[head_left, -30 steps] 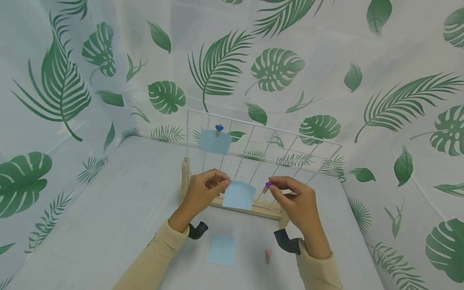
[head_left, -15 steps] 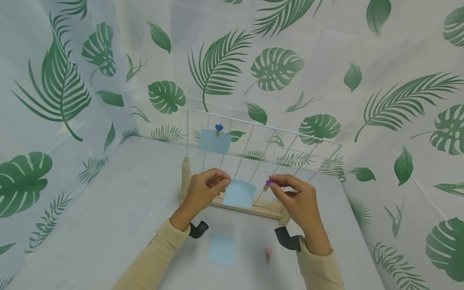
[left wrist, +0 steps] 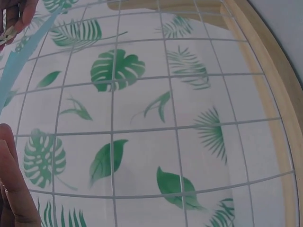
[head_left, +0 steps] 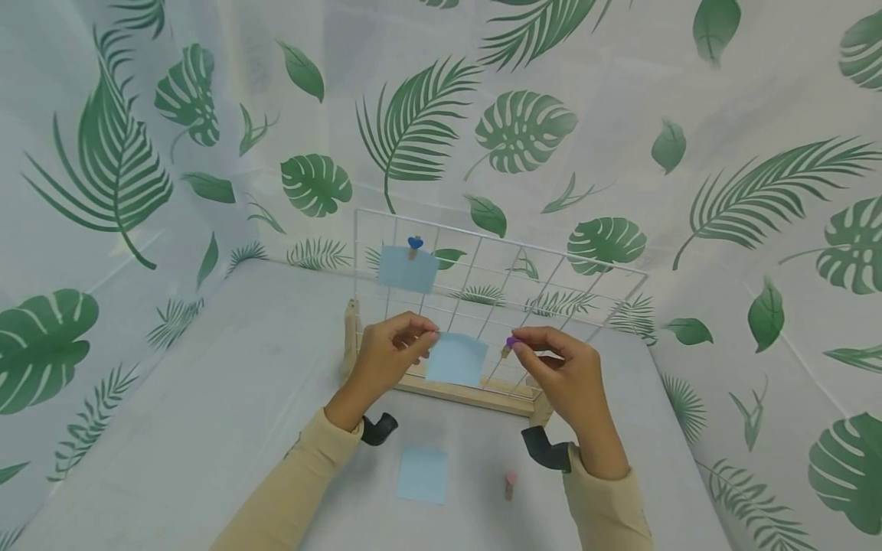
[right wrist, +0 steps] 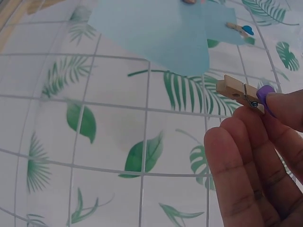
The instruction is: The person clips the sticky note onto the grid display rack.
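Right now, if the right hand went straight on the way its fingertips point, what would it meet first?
Probably the blue sheet held by the left hand, with the purple-topped clothespin pinched by the right hand touching first. Depth is unclear, so the wire grid behind could come first.

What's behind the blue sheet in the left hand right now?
The wire grid shows around the held sheet, and the wooden base appears below its lower edge. The sheet covers whatever is directly behind it, so that part cannot be seen.
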Demonstrator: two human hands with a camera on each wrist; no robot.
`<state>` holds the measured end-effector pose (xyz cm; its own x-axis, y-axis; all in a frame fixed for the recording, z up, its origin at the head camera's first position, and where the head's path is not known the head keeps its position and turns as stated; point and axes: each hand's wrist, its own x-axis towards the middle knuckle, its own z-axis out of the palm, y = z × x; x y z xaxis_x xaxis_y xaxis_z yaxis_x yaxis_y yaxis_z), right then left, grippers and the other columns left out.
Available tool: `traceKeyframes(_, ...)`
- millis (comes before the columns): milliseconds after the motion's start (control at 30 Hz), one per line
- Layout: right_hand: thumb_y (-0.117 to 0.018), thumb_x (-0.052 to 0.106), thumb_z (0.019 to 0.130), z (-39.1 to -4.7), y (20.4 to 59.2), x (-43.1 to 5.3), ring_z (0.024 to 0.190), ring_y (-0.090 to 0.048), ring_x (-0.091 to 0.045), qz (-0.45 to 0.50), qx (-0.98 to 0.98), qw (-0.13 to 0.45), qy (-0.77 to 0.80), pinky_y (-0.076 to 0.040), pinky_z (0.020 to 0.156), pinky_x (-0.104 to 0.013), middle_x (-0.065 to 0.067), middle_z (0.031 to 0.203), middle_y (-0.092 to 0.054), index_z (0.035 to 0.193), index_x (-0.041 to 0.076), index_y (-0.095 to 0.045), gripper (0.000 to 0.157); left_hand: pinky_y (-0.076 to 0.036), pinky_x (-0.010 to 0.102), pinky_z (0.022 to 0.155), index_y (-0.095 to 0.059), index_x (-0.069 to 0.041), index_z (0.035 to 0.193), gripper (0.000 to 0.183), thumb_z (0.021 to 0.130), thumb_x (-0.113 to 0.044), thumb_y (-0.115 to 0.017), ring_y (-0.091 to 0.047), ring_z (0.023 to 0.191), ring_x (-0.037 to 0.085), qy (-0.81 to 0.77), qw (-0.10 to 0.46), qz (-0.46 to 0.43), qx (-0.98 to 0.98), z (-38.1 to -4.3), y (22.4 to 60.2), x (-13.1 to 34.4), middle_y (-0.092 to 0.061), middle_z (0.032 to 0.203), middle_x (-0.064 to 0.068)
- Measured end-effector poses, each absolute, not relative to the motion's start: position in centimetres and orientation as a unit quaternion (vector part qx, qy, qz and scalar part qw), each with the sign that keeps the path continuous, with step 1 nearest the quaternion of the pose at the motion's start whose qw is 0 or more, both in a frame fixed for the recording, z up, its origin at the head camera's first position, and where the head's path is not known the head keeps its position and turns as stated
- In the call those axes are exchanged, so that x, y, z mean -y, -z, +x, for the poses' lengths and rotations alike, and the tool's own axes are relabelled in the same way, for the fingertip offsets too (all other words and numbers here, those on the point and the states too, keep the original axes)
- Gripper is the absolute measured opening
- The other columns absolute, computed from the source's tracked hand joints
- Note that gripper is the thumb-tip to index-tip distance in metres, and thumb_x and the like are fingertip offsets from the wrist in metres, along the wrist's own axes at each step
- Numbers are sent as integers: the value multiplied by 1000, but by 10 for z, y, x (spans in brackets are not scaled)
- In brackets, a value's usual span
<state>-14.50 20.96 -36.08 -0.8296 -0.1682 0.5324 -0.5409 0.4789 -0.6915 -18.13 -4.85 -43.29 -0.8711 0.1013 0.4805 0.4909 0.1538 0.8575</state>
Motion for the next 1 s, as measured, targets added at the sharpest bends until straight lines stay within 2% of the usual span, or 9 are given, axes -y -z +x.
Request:
traceKeyframes(267, -77, -10, 94, -147, 357, -207, 93, -67, 7, 212, 838, 199, -462, -58, 79, -11, -19, 101, -79, 107, -6, -79, 13, -63, 28, 61, -77, -2, 104, 8, 103, -9, -75, -72, 68, 21, 619, 165, -207, 740, -185, 427, 48, -78, 86, 8)
traceKeyframes(500, -76, -9, 95, -151, 356, -207, 93, -67, 7, 209, 840, 199, -460, -58, 80, -10, -20, 102, -79, 108, -7, -79, 13, -63, 28, 61, -77, -1, 104, 8, 102, -8, -75, -72, 69, 28, 623, 168, -214, 733, -188, 424, 48, -78, 87, 9)
traceKeyframes(733, -76, -10, 94, -152, 355, -207, 93, -66, 8, 207, 841, 202, -457, -58, 80, -10, -20, 102, -79, 108, -7, -79, 13, -64, 28, 62, -77, -1, 105, 7, 102, -7, -76, -72, 69, 16, 623, 172, -213, 733, -189, 423, 47, -79, 88, 10)
traceKeyframes(1000, -77, -9, 95, -155, 356, -209, 94, -64, 11, 202, 845, 218, -444, -56, 80, -8, -20, 102, -80, 109, -6, -79, 15, -64, 29, 61, -77, -1, 106, 8, 102, -8, -76, -73, 70, 22, 626, 171, -209, 731, -190, 419, 47, -78, 88, 10)
